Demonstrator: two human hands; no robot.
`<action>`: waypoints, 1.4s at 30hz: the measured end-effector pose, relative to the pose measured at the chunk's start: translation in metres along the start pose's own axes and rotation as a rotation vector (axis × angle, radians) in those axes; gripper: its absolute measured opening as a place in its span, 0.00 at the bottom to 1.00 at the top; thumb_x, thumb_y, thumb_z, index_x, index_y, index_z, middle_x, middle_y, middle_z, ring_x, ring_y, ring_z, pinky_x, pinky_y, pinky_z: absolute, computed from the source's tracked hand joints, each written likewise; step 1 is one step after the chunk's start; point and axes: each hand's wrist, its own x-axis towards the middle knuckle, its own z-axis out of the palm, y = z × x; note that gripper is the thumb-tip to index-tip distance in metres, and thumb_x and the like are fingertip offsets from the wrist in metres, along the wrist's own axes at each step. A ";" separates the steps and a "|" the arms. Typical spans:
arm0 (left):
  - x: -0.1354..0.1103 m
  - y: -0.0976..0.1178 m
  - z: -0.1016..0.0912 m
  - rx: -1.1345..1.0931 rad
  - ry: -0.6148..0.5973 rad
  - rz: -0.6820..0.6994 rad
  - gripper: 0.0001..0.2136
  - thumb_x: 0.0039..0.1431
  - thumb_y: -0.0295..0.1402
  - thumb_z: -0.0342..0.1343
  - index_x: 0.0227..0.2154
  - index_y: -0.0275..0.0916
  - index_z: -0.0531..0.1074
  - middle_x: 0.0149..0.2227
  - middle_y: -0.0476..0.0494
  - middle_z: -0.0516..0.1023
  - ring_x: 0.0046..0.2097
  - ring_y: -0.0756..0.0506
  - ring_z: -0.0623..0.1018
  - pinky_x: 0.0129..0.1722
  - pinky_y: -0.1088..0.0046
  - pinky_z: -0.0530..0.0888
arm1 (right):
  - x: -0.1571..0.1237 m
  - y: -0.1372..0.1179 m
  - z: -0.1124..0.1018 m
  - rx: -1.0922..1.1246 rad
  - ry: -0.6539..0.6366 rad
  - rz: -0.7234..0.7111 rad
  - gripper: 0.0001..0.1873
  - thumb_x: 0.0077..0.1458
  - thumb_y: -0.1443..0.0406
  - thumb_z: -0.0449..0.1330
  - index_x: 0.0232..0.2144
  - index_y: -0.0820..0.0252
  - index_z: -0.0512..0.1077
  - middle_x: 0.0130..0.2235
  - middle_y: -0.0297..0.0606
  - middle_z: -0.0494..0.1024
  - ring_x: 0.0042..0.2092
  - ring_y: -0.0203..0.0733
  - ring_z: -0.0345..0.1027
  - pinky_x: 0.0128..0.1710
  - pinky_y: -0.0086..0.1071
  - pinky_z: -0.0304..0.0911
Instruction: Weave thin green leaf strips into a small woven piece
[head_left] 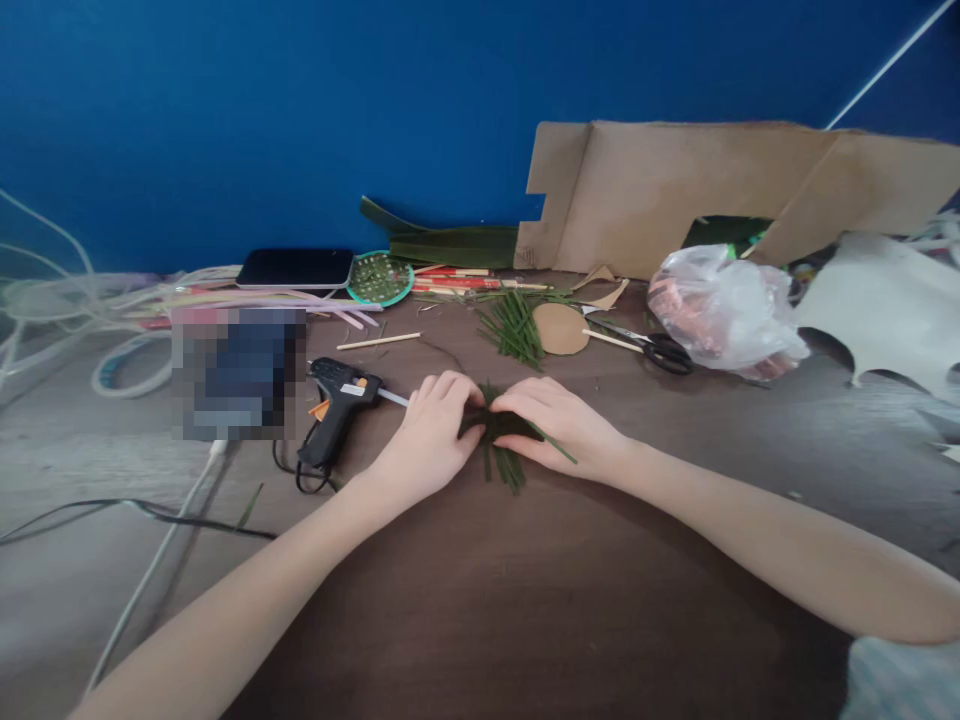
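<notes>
Both hands meet at the middle of the brown table (525,600). My left hand (431,435) and my right hand (559,425) have their fingers curled and pressed onto a small bundle of thin green leaf strips (504,455), whose ends stick out below and to the right. The part between the fingertips is hidden. A black hot glue gun (334,415) lies just left of my left hand, its nozzle pointing toward it.
Behind the hands lie loose green strips (514,330), a cardboard disc (561,328), wooden sticks (379,342), black scissors (660,350) and a plastic bag (724,310). Cut cardboard (675,195) leans on the blue wall. A phone (296,268), green round lid (380,278) and cables sit left.
</notes>
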 end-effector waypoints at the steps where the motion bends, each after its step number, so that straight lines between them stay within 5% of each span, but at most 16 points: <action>1: 0.000 0.000 0.000 -0.001 -0.001 -0.004 0.07 0.53 0.24 0.53 0.34 0.39 0.62 0.40 0.46 0.69 0.44 0.43 0.65 0.45 0.62 0.64 | 0.000 0.000 0.000 0.000 -0.001 0.002 0.11 0.57 0.62 0.55 0.41 0.63 0.65 0.39 0.44 0.74 0.43 0.44 0.66 0.42 0.38 0.63; 23: 0.002 0.003 -0.003 0.024 0.116 -0.042 0.04 0.56 0.23 0.50 0.30 0.38 0.64 0.34 0.47 0.71 0.39 0.44 0.67 0.40 0.66 0.63 | 0.001 -0.001 0.000 0.002 -0.022 0.005 0.12 0.58 0.61 0.53 0.41 0.63 0.66 0.38 0.43 0.74 0.41 0.44 0.66 0.42 0.37 0.62; 42: 0.003 0.004 -0.006 0.098 0.059 -0.037 0.04 0.54 0.25 0.54 0.29 0.39 0.65 0.34 0.48 0.72 0.40 0.44 0.67 0.37 0.68 0.61 | 0.002 -0.002 0.000 0.033 -0.019 0.030 0.12 0.57 0.60 0.54 0.40 0.64 0.66 0.38 0.45 0.75 0.42 0.44 0.66 0.42 0.39 0.63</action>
